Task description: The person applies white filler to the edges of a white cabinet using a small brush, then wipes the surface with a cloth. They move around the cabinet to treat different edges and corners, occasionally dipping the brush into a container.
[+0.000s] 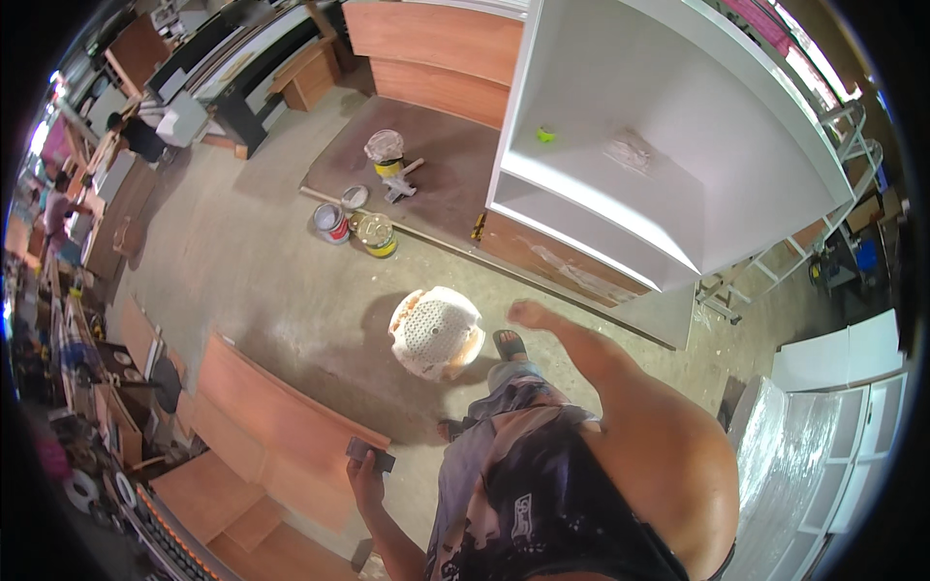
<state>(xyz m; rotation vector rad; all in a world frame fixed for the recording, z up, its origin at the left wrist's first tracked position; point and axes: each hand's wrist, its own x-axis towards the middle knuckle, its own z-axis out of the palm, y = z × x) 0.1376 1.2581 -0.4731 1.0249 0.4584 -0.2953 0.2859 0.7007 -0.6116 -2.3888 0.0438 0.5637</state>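
Observation:
My left hand [363, 476] is closed around a small dark grey block [371, 453], held low above the brown wooden panels. My right hand [526, 312] hangs in front of me with its fingers curled in; nothing shows in it. It is nearest to a white plastic stool [436, 332], round-topped, full of small holes and stained brown, which stands to its left on the floor. Beyond that hand rises a large white cabinet [620, 223], open at the front, with a bright green item [545, 135] and a whitish smear on its inside.
Paint cans [377, 235] stand by a low brown platform [334, 160]. Wooden panels [281, 397] lie at the left. A metal ladder [775, 276] stands right of the cabinet, and plastic-wrapped white shelving [794, 436] is nearer me. Two people work at the far left.

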